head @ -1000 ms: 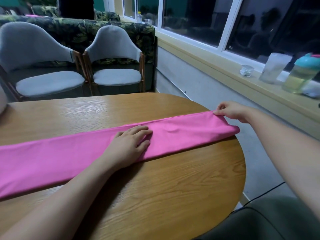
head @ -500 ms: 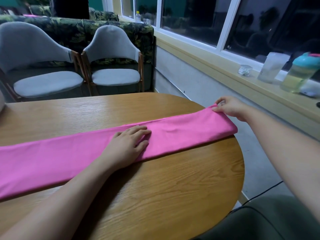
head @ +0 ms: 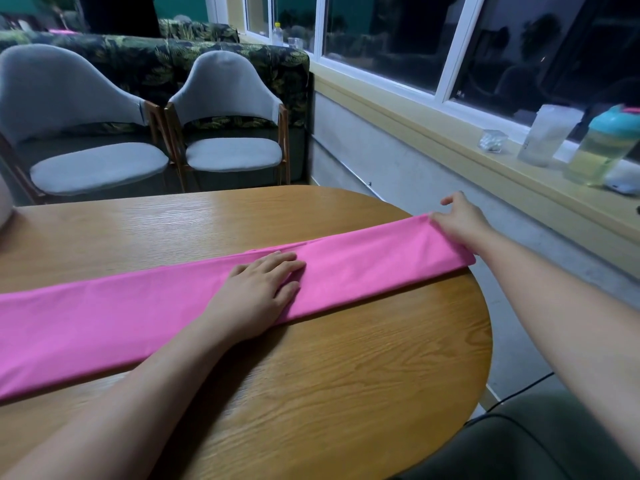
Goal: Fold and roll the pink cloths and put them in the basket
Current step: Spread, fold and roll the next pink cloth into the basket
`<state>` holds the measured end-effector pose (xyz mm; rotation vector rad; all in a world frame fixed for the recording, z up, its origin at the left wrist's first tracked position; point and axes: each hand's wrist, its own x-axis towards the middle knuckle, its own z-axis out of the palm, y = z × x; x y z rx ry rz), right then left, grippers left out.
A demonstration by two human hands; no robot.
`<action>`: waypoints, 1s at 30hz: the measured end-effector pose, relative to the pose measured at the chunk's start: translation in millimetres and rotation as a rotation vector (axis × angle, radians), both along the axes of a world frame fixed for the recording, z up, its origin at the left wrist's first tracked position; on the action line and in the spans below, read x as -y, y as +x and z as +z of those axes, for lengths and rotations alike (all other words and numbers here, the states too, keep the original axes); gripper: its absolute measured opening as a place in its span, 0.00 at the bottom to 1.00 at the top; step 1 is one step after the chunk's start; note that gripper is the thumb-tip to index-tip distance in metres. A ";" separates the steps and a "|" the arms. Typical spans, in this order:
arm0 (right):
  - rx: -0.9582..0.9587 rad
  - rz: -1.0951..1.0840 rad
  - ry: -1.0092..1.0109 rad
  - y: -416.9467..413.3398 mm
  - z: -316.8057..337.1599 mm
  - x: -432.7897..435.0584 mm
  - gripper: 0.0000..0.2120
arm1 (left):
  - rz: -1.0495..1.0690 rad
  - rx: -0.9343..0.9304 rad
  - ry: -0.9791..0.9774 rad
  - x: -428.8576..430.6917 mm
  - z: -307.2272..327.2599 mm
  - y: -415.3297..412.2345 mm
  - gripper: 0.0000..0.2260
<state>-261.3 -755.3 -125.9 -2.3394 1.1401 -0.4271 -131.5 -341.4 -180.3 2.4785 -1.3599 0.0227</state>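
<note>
Cloth (head: 363, 268) left end cut off by frame edge; right hand (head: 457, 221) fingertips mostly hidden. Cloth pink, folded into long narrow band, lying across table (head: 346, 375), right end at table edge. Left hand (head: 258, 299) flat, fingers straight, pressing band's middle. Right hand pinches raised right end.

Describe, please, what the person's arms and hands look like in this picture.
The left forearm and the right forearm are bare, with no sleeve in view. The left hand and the right hand wear no gloves; no ring, watch, bracelet or marking shows.
</note>
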 end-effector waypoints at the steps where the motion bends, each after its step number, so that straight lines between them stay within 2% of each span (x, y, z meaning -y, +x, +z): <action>1: -0.002 -0.019 0.014 -4.9 1.7 0.8 0.27 | 0.000 0.002 -0.003 0.4 0.0 -0.1 0.22; 3: -0.016 -0.048 0.035 -15.6 1.1 3.6 0.28 | 0.000 0.004 -0.005 0.5 0.2 -0.5 0.22; 7: -0.104 -0.001 0.047 -33.5 -5.9 4.3 0.21 | -0.004 0.012 -0.002 0.6 1.1 -1.7 0.22; 10: -0.144 0.033 -0.006 -37.9 -7.6 -2.1 0.22 | -0.004 0.011 0.000 0.9 1.4 -2.0 0.22; 14: -0.148 0.060 -0.042 -36.9 -10.5 -5.8 0.20 | -0.002 0.012 0.002 -0.4 1.1 -1.9 0.22; 17: -0.131 0.054 -0.064 -38.7 -11.0 -9.7 0.15 | 0.000 0.007 0.007 -0.8 2.0 -2.2 0.22; 20: -0.158 0.067 -0.135 -39.7 -13.5 -9.2 0.12 | 0.008 0.000 0.026 -0.8 3.2 -2.9 0.23; 26: -0.225 0.083 -0.271 -40.0 -17.9 -5.3 0.11 | 0.020 -0.012 0.068 0.7 5.0 -5.7 0.24; 30: -0.376 0.045 -0.441 -33.7 -16.5 -12.2 0.11 | 0.017 -0.001 0.084 1.8 5.8 -7.8 0.25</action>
